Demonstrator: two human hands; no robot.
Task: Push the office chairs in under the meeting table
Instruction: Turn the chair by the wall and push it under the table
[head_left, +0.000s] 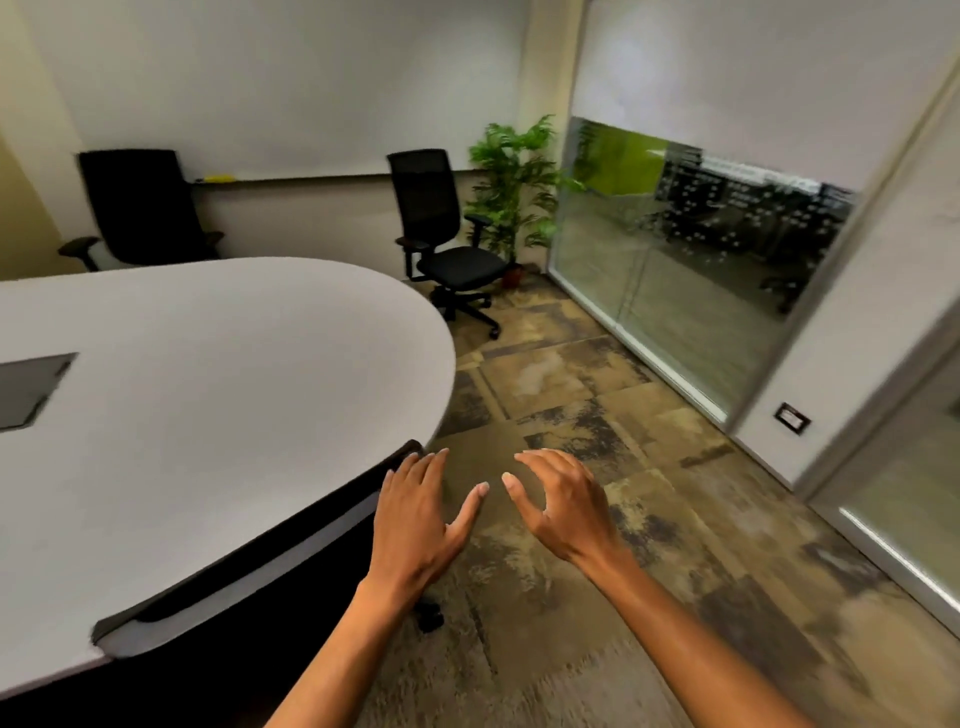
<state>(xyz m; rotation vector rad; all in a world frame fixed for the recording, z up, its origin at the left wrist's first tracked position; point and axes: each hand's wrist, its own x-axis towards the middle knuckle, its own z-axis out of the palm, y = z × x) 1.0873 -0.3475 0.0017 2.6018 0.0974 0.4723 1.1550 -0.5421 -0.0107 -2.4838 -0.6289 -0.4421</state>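
Observation:
The white oval meeting table (223, 364) fills the left half of the view. Close below me the black back of an office chair (249, 582) sits tucked against the table's near edge. My left hand (421, 525) hovers by that chair's top right corner with fingers straight, and I cannot tell whether it touches. My right hand (563, 506) floats over the carpet, fingers spread and loosely bent, holding nothing. A second black chair (441, 234) stands away from the table near the far right corner. A third black chair (140, 208) is behind the table's far edge.
A potted green plant (519, 182) stands in the far corner behind the second chair. A glass wall (701, 260) runs along the right side. Patterned brown carpet (597, 415) lies open between table and glass. A grey hatch (31, 387) is set in the tabletop.

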